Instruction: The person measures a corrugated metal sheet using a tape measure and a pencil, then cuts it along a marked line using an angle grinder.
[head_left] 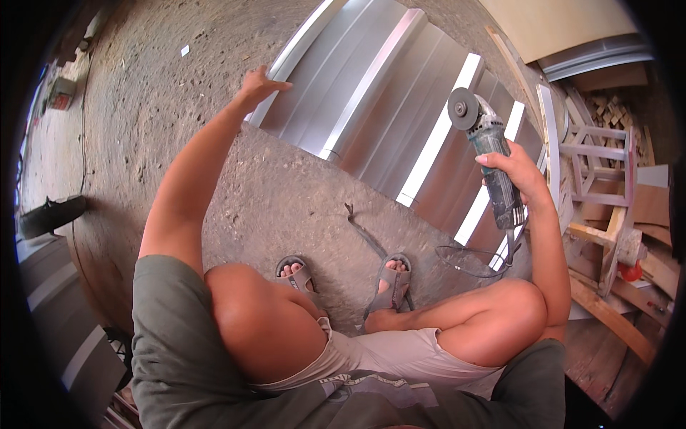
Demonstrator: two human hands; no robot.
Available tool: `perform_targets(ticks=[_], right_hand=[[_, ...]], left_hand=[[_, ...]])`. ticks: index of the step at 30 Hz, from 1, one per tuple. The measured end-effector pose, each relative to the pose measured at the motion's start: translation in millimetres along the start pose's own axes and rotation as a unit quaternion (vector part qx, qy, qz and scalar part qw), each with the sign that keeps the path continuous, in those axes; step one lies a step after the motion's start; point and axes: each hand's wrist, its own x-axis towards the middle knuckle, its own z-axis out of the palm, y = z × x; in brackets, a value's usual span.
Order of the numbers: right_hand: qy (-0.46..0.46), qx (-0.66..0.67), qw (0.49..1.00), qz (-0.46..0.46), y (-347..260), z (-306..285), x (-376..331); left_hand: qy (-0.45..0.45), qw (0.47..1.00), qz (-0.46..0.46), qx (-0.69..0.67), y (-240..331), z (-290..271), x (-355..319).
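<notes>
In my right hand is an angle grinder, gripped round its body. Its disc points away from me, above the ribbed metal sheet. The power cord hangs from the rear end of the tool. My left hand is at the sheet's left edge, near its close corner. The thumb of that hand lies on the metal while its other fingers bend at the rim, partly hidden. The sheet lies on the rough floor in front of my feet, its raised ribs running away from me.
A dark strap-like strip lies on the floor by my right sandal. To the right are a wooden stool frame, loose boards and stacked wood pieces. A black object sits at the far left.
</notes>
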Motion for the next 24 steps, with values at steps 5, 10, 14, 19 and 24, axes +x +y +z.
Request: perform_targets(ticks=[5, 10, 14, 19, 24], right_hand=[[0.029, 0.039, 0.999, -0.006, 10.4, -6.1, -0.2], [0.052, 0.056, 0.997, 0.004, 11.5, -9.6, -3.8], [0.036, 0.075, 0.997, 0.007, 18.9, -16.4, -1.6], [0.039, 0.122, 0.992, 0.013, 29.1, -5.3, -8.2], [0.037, 0.129, 0.988, 0.071, 56.9, 7.1, -21.7]], left_hand=[[-0.044, 0.986, -0.004, 0.160, -8.6, -18.5, 11.9], [0.023, 0.946, -0.042, 0.321, 20.4, 12.9, -15.6], [0.023, 0.928, 0.097, 0.359, 41.9, 24.9, -21.5], [-0.082, 0.906, 0.262, 0.321, 70.0, 50.6, -28.8], [-0.165, 0.850, 0.310, 0.392, 103.6, 83.0, -51.5]])
